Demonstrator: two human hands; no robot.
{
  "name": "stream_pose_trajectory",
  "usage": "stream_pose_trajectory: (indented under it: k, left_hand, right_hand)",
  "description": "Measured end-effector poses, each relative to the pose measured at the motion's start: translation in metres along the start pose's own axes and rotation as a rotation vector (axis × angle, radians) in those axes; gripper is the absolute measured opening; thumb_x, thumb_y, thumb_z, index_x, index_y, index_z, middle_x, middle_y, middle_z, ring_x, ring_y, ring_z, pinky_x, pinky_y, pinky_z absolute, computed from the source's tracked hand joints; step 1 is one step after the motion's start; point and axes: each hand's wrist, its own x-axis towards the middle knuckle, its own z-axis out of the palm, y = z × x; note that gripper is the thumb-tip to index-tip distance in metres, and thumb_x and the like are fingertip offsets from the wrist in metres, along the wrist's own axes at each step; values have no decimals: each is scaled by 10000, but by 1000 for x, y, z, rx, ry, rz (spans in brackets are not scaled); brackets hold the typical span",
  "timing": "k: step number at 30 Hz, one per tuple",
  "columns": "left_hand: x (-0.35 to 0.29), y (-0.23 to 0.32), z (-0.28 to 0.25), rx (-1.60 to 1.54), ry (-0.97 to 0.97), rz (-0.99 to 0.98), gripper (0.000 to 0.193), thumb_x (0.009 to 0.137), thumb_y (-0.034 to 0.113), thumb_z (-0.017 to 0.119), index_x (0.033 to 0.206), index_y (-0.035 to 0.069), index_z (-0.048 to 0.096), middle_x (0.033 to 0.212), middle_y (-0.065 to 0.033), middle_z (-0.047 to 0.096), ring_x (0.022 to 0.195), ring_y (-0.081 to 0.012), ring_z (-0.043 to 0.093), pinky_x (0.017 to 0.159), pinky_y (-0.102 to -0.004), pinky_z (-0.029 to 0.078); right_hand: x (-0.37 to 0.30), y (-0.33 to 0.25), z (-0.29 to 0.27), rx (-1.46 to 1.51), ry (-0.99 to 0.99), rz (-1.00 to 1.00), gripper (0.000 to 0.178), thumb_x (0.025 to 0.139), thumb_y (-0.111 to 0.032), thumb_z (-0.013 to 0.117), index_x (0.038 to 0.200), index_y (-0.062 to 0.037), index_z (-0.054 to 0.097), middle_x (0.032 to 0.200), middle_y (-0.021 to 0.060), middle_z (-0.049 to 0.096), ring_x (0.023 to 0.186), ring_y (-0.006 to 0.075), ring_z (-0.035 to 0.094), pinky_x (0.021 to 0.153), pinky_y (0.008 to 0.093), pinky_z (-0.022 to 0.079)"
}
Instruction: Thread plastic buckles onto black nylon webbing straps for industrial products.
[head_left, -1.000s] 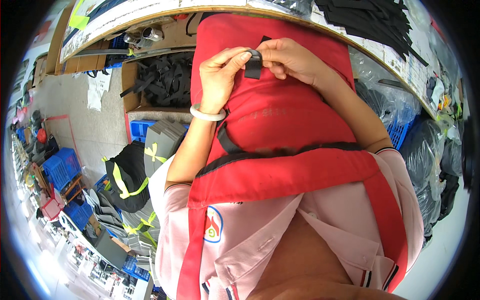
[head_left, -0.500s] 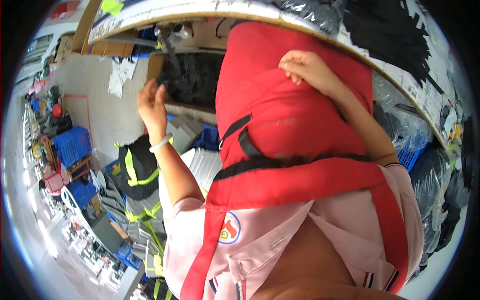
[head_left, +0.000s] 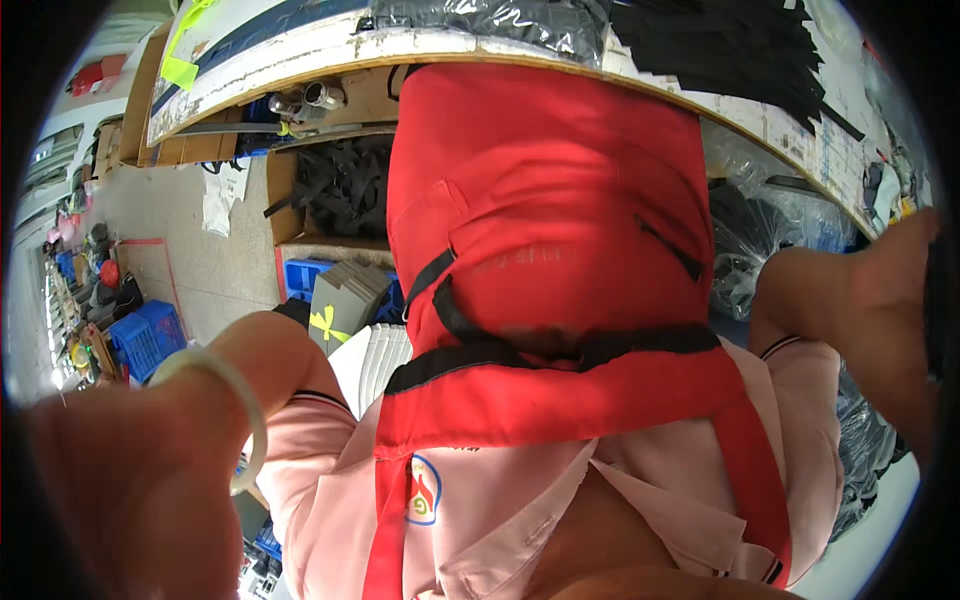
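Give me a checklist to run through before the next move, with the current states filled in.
1. Left hand empty: cannot tell; it is blurred, close to the camera, its fingers not distinguishable.
2. Right hand empty: cannot tell; it is at the right rim, its fingers not visible.
3. Both hands over the red apron: not ok; they are out at the sides of the view.
4. Black straps in the cardboard box: ok, the box is open and they show inside.
5. Pile of black strips on the table: ok, it lies at the upper right.
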Motion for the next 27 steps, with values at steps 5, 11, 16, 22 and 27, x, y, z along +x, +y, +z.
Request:
stream_pose_trajectory:
  k: [5,11,16,22,27]
  left_hand:
    - [19,-10,10,26,22,36,683,940,618,238,1402,123,324,848,-23,526,566,-91,412,462,-214,338]
    - [106,-51,23,58,193,314,618,938,568,276,1326,98,376,832,-37,544,582,-117,440,489,-233,361]
    - [197,-16,-53,163,249,558,566,935,526,307,1263,78,419,820,-48,558,595,-138,462,512,-248,379]
    - [189,1,-43,205,557,746,509,933,475,345,1187,53,471,804,-61,576,611,-164,490,540,-266,401]
    - [135,-54,-20,136,574,478,466,931,434,376,1124,32,514,791,-73,591,624,-185,513,563,-281,420]
  right_hand:
    - [10,-25,-36,16,86,-176,215,852,-27,621,1057,-15,559,879,36,572,728,103,540,643,206,450]
    - [86,-59,-15,31,141,-660,166,846,-39,618,996,-30,546,834,32,551,692,110,522,619,221,433]
    - [84,-103,-49,196,223,-1037,130,842,-49,614,944,-42,535,797,29,534,662,115,507,599,232,419]
    - [110,-124,-79,280,75,-1468,100,837,-61,611,883,-57,522,752,26,512,626,122,488,574,247,402]
    - [89,-116,-62,245,83,-1360,97,833,-71,608,832,-70,511,715,23,495,596,127,473,554,259,388]
